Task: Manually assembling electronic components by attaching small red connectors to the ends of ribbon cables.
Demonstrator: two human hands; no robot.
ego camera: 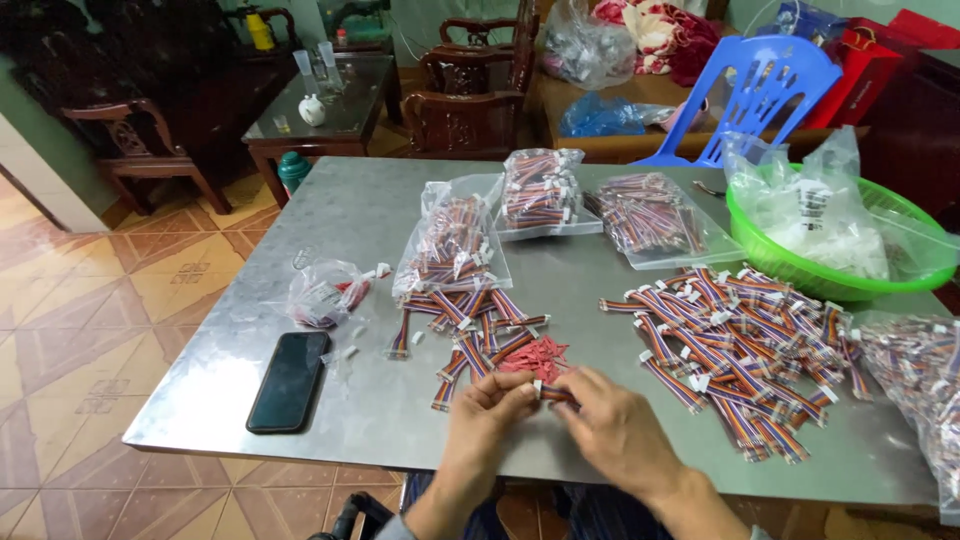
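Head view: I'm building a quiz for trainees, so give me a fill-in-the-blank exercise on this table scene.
1. Both hands, left hand and right hand, pinch one striped ribbon cable over the ____ table.
2. The black phone lies to the ____ of the hands.
3. The basket at the table's far right is ____.
4. The small heap of connector pieces just beyond the hands is ____.

Missing words: metal; left; green; red

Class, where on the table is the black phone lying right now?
In the head view, the black phone lies flat near the metal table's front-left edge, left of the left hand.
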